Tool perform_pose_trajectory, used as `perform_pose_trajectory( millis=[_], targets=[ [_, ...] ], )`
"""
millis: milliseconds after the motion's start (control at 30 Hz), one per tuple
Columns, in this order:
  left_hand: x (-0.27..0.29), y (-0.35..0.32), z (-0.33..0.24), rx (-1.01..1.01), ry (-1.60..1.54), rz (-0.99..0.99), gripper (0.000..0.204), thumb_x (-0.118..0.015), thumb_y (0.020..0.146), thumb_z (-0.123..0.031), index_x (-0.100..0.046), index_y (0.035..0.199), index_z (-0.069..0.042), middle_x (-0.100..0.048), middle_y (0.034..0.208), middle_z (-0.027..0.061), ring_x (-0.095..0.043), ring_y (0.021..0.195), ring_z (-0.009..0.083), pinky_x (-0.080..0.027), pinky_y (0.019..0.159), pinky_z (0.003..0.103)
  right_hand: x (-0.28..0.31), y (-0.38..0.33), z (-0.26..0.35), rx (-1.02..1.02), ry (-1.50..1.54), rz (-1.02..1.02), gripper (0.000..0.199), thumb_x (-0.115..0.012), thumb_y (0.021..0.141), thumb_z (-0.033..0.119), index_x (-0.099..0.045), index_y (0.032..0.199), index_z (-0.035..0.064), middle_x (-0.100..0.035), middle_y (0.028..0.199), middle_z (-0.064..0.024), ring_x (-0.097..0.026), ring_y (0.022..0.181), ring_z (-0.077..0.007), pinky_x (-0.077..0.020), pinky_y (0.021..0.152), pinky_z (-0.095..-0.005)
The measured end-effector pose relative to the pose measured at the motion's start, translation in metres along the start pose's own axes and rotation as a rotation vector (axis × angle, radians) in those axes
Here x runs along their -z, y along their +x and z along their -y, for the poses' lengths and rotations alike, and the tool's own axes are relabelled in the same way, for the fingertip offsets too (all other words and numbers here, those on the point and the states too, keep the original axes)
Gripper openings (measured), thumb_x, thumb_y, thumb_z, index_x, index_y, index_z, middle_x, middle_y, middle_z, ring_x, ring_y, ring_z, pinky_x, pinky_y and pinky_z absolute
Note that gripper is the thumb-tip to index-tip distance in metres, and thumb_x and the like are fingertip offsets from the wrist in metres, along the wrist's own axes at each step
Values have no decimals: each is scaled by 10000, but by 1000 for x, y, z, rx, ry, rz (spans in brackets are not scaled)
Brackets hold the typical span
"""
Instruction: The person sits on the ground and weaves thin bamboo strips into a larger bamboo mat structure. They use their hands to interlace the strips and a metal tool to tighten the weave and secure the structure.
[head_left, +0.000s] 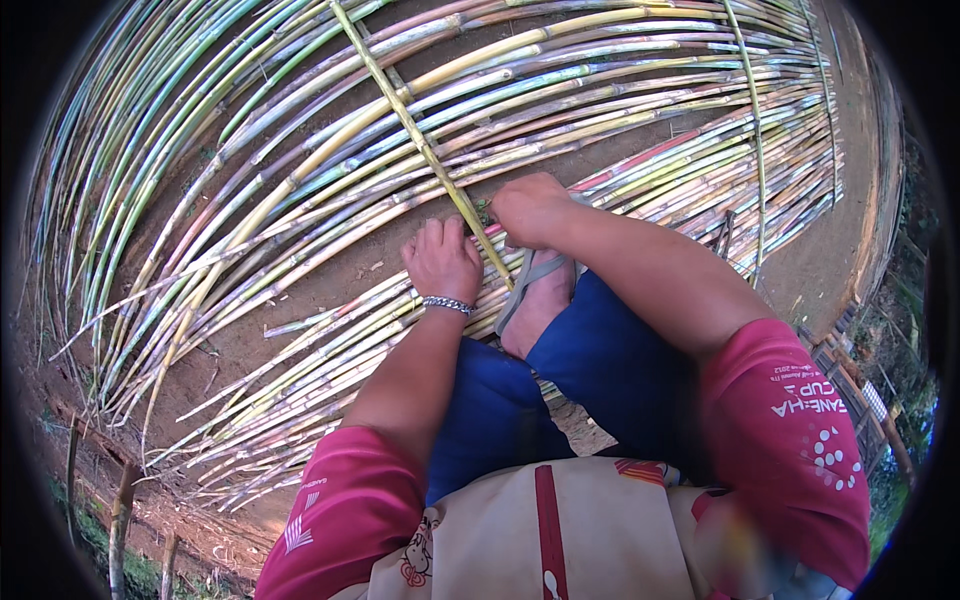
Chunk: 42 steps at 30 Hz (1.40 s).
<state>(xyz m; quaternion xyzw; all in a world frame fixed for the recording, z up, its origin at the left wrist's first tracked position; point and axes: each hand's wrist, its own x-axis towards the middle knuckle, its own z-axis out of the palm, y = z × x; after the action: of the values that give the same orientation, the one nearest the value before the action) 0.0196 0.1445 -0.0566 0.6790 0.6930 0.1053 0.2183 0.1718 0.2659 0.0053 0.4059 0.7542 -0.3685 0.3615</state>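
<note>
Pole (pixel 410 120), head view: it lies across the stalks (pixel 330 165), passing between left hand (pixel 443 262) and right hand (pixel 535 208). I find fingers curled; what they grasp I cannot tell. I judge steady, even pressure serves best.

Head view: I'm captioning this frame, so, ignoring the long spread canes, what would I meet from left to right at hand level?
Left hand, yellow-green crosswise cane, right hand, thin crosswise pole, second thin crosswise pole.
</note>
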Motion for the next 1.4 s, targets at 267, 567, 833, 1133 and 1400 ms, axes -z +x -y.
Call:
perform_pose_trajectory(
  millis=[267, 567, 833, 1133, 1400],
  targets=[
    [-2, 4, 0, 75, -56, 45, 317, -609, 863, -163, -626, 1177, -122, -594, 1001, 98, -611, 986, 300, -407, 879, 482, -14, 4, -14, 73, 30, -89, 313, -854, 815, 318, -798, 1031, 99, -779, 1097, -98, -734, 1080, -307, -580, 926, -422],
    [-1, 12, -8, 161, 19, 80, 350, -639, 876, -193, -628, 1224, -154, -610, 1042, 69, -614, 1054, 261, -397, 911, 460, -8, 13, -24, -17, 283, -146, 344, -845, 809, 447, -789, 956, 142, -763, 971, -135, -726, 978, -353, -575, 856, -471],
    [-2, 10, -4, 168, -58, 75, 354, -608, 891, -179, -617, 1242, -132, -616, 1052, 96, -614, 1051, 294, -394, 914, 473, 8, 8, -11, -90, 145, -114, 346, -820, 831, 443, -799, 1033, 163, -769, 1030, -125, -722, 1041, -351, -568, 908, -467],
    [8, 9, 13, 89, -408, -50, 260, -621, 893, -76, -672, 1147, -80, -636, 926, 150, -630, 886, 363, -472, 824, 493, -13, -7, -20, -13, 296, -117, 268, -584, 1001, 290, -741, 1197, 196, -759, 1067, -175, -713, 1031, -406, -561, 893, -523],
    [49, 39, 13, -41, -155, 391, 168, -602, 891, -81, -737, 981, -39, -681, 992, 207, -661, 950, 405, -533, 857, 508, -25, -25, 16, -122, 353, -150, 366, -483, 991, 145, -658, 1306, 79, -748, 1062, -218, -715, 1021, -418, -553, 891, -534]
  ],
)
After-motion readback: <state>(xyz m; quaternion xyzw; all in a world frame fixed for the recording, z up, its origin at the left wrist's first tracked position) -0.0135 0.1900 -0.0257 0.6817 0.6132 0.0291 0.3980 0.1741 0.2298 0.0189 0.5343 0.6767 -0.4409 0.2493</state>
